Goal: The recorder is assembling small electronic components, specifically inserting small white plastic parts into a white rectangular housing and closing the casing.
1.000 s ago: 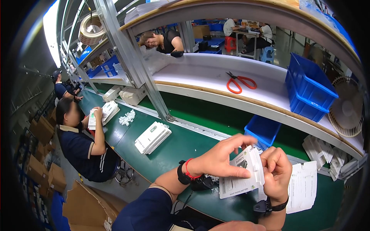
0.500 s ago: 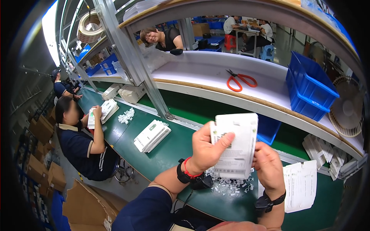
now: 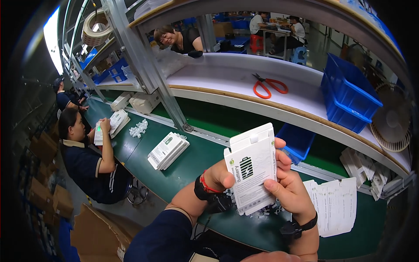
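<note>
— What's on your left hand [image 3: 220,177]?
— You wear a red band and black strap at that wrist, above a dark navy sleeve [image 3: 163,236].
— And your right hand [image 3: 290,192]?
— A black wrist strap [image 3: 297,227] below it.

My left hand [image 3: 220,177] is mostly hidden behind the box [image 3: 252,168]; the small white parts [image 3: 268,210] under it are too small for me to tell apart.
</note>
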`<state>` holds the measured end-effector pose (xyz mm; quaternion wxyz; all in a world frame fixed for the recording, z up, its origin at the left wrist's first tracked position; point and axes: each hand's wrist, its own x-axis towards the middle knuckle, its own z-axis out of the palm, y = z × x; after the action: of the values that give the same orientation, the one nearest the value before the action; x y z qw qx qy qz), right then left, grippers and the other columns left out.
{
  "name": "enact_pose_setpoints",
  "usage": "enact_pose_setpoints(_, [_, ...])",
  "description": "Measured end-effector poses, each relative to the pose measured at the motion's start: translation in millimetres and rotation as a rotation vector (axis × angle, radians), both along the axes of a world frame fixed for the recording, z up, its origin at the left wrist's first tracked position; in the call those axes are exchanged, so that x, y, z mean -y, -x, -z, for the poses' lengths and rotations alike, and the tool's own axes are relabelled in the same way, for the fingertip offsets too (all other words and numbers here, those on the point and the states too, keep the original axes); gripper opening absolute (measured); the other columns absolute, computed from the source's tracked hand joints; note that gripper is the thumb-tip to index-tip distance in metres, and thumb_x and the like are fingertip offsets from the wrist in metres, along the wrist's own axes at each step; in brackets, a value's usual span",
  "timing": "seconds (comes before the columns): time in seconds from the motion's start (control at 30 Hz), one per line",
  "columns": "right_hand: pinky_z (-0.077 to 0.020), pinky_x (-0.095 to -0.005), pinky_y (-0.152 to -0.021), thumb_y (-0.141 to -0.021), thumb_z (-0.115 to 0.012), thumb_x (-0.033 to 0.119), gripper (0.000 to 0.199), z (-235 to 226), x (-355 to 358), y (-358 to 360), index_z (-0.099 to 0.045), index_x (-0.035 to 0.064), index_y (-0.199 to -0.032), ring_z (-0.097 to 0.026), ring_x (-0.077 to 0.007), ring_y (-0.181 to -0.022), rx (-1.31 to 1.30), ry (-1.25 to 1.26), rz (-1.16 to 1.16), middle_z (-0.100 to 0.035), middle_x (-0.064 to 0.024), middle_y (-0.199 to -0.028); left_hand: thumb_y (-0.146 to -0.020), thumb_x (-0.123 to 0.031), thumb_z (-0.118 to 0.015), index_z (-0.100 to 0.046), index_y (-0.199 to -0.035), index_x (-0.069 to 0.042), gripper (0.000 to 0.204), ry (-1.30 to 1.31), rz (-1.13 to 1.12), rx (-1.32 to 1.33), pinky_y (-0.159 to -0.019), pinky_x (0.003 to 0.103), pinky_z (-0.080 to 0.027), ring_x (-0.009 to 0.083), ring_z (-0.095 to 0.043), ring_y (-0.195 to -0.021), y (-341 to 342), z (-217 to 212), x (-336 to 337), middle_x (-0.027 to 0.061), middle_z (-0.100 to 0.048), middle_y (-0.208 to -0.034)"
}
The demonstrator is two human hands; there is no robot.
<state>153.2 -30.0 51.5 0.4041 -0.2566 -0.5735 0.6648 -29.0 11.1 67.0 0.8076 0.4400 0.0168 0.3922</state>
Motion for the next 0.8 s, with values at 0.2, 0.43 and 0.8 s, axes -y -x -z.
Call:
enact_pose_setpoints(0.2, [-0.0482, -0.0259, -0.07, -0.087, -0.065, 0.018, 0.028, -5, -4, -17, -0.063, -0.0044, -0.104, -0.062, -0.0134, -0.078, 0.211, -0.265, 0.028, -0.066, -0.0092, -0.089, -0.043, -0.051, -0.089, -0.028, -0.139, 0.003, 0.126, -0.081, -0.012, -0.036, -0.101, 0.045, -0.042, 0.0334, -0.052, -0.117, -5, 3, 4, 0.0242, -0.05, -0.125])
enact_pose_setpoints(0.43, [-0.0466, -0.0266, -0.061, -0.082, -0.068, 0.015, 0.019, -10, -2, -4, -0.068, -0.0028, -0.088, -0.064, -0.0175, -0.069, 0.34, -0.367, 0.12, -0.067, -0.0129, -0.077, -0.061, -0.048, -0.082, -0.03, -0.138, 0.004, 0.107, -0.094, -0.028, 0.025, -0.102, 0.042, -0.041, 0.0319, -0.054, -0.114, 0, 8, 6, 0.0234, -0.053, -0.122])
enact_pose_setpoints(0.8, [-0.0359, -0.0224, -0.056, -0.094, -0.055, 0.019, 0.03, 22, -8, -24, -0.062, -0.008, -0.084, -0.045, -0.0051, -0.063, 0.334, -0.462, 0.478, -0.058, -0.001, -0.071, -0.096, -0.028, -0.052, -0.06, -0.104, 0.007, 0.037, -0.633, -0.562, -0.305, -0.076, 0.028, -0.05, 0.0131, -0.06, -0.088, -11, 25, -9, 0.0127, -0.067, -0.098])
